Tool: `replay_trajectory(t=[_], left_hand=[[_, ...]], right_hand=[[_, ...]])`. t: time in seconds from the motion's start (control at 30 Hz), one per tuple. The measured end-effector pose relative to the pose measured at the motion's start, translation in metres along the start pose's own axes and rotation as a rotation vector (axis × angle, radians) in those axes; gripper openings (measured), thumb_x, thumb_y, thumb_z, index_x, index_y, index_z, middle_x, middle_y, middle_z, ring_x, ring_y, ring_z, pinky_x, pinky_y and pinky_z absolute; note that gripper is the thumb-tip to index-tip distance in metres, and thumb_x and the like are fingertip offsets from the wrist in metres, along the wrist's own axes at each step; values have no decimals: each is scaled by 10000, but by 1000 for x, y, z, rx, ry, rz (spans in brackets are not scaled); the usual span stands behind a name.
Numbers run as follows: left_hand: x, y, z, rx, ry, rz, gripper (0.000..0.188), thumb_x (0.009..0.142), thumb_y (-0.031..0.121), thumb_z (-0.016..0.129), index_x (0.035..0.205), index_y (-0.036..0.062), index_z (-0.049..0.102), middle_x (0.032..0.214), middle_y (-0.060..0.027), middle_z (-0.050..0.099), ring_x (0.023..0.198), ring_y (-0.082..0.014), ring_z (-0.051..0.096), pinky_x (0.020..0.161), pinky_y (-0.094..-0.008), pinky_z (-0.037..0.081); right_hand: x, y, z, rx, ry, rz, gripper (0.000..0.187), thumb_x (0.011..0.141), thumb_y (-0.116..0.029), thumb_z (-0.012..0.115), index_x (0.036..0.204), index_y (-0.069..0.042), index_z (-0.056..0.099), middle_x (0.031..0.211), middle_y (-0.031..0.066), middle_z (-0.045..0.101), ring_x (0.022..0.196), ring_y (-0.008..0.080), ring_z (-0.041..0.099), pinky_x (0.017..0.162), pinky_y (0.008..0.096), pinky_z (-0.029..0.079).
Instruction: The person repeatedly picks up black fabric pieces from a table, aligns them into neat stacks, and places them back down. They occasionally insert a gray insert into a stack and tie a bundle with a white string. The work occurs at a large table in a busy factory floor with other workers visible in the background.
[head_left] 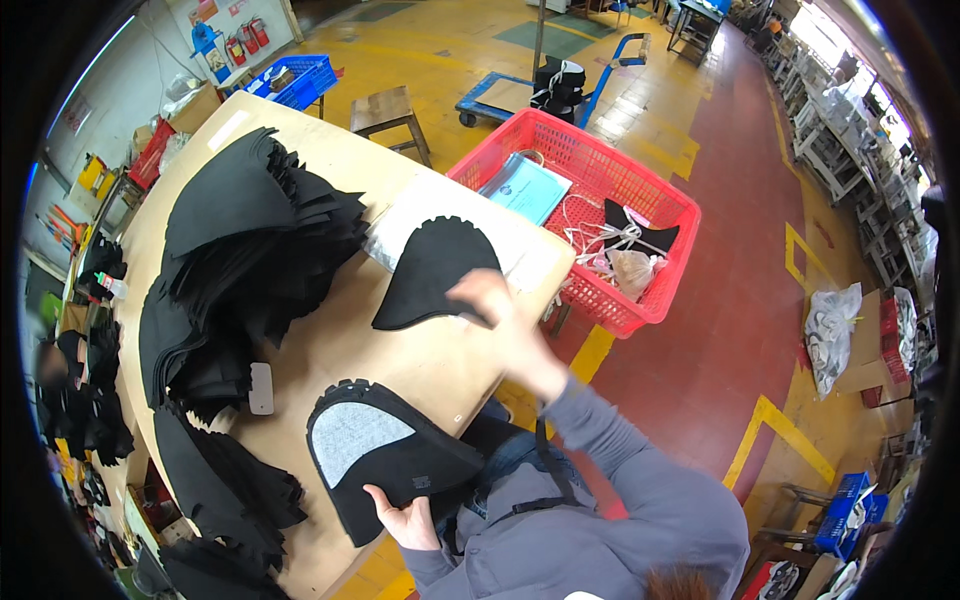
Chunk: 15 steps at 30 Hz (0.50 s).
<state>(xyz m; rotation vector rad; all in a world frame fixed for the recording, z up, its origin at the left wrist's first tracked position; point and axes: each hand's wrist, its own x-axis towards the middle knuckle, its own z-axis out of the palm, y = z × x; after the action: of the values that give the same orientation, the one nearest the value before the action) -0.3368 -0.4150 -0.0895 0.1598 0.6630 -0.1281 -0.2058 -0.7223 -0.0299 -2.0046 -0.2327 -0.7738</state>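
Note:
My left hand (408, 518) pinches the near edge of a black curved fabric piece (425, 462), thumb on top and fingers underneath. That piece has notches along its upper edge and a light grey patch (350, 440) on its face. My right hand (495, 315), smeared by motion, is over the lower right part of a second black fabric piece (435, 270) with a notched top. Whether its fingers grip that piece cannot be made out. The second piece lies on white sheeting (515, 235) at the table's right side.
Thick fanned stacks of black fabric pieces (230, 220) cover the left of the tan table (310, 345), with a small white tag (261, 388) beside them. A red basket (625, 180) with a blue booklet stands off the right end. Beyond are a wooden stool (385, 108) and blue trolley (490, 95).

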Motion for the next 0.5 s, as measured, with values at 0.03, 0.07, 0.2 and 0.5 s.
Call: replay_trajectory(t=[0.03,0.07,0.2,0.5], left_hand=[[-8,-8,2,363,-79,154,509,890,263,727,1297,27,533,1281,-80,591,1139,-218,561,1078,-393,405],[-16,-17,8,738,-172,281,526,904,257,713,1326,28,496,1297,-80,571,1145,-213,552,1077,-388,405],[-10,-19,14,379,-98,-2,551,956,249,648,1390,27,390,1337,-121,505,1208,-217,494,1124,-382,339],[-82,4,16,444,-9,-551,575,973,364,541,1411,15,414,1350,-167,553,1254,-333,514,1075,-444,396]], right_hand=[[9,15,-29,-21,69,351,296,811,-16,658,1102,-37,611,1051,119,585,1006,222,590,888,338,484],[-1,95,-56,228,476,364,197,805,-4,658,1000,-20,636,976,101,612,906,186,618,823,312,505],[-29,246,-176,-562,387,565,256,714,20,627,964,-29,655,1007,145,634,1009,318,608,924,408,473],[-87,363,-210,-1141,-554,1071,273,883,-335,601,1124,-261,705,1328,131,589,1304,308,490,1139,567,255]])
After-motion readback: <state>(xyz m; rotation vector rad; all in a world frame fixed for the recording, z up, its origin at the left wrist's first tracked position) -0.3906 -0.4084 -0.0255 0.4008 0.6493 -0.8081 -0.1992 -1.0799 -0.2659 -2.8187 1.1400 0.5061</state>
